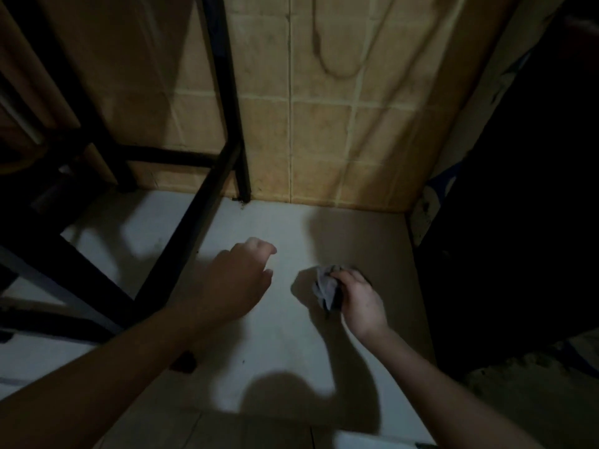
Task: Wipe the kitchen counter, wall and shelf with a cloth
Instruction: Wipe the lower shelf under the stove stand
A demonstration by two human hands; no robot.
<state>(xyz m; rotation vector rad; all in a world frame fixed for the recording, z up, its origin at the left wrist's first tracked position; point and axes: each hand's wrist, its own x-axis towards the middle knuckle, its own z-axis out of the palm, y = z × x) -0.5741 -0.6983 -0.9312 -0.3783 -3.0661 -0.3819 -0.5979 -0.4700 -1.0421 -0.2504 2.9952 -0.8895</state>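
A crumpled grey cloth (pixel 325 288) is bunched in my right hand (pixel 359 299), which presses it down on the white counter (pixel 278 345) right of centre. My left hand (pixel 240 277) hovers over the counter just left of the cloth, fingers curled loosely with nothing in them. The beige tiled wall (pixel 324 134) rises behind the counter. A black metal shelf frame (pixel 227 102) stands on the counter at the left; its legs reach down to the surface.
A dark tall object (pixel 518 222) bounds the counter on the right. A patterned panel (pixel 434 196) runs along that edge. A small dark item (pixel 184 362) lies on the counter beneath my left forearm. The scene is dim with strong shadows.
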